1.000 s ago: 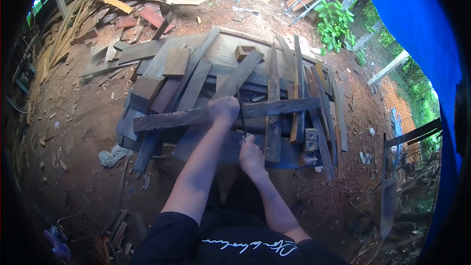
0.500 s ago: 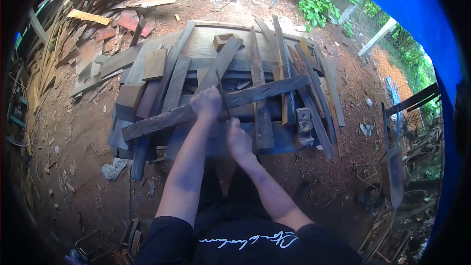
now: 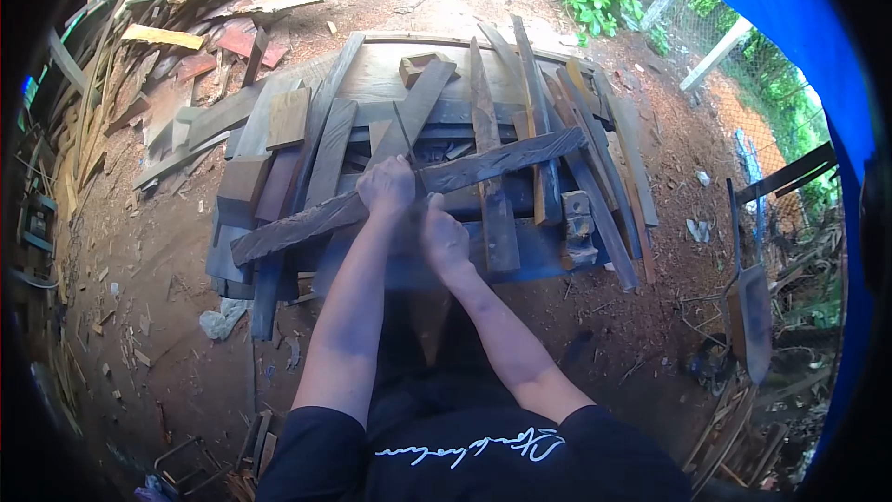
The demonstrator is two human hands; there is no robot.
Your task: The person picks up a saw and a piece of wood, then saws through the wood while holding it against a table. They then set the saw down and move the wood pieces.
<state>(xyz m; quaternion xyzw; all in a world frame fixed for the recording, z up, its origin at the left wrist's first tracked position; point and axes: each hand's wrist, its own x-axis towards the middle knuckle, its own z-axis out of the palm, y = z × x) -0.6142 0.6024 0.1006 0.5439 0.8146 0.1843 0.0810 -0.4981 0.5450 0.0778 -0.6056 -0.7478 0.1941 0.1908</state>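
Observation:
A long, dark, rough-edged plank (image 3: 502, 160) lies slantwise across several other boards on the bench. My left hand (image 3: 386, 188) is closed over its middle, pressing on it from above. Just right of that hand, a thin dark blade, which looks like a hand saw (image 3: 403, 126) seen nearly edge-on, crosses the plank. My right hand (image 3: 446, 234) is closed around the saw's near end, on my side of the plank; the handle is hidden in the fist. How deep the blade sits in the wood cannot be made out.
Several boards, such as an upright-lying plank (image 3: 492, 177), cover the bench. A small wooden frame (image 3: 427, 67) sits at the back. Scrap wood (image 3: 167, 35) is heaped at far left. A shovel-like tool (image 3: 751, 321) stands at right, near a blue tarp (image 3: 780, 19).
My right hand has moved forward, closer to the plank, and the saw blade reaches farther beyond it. My left hand keeps its place on the plank.

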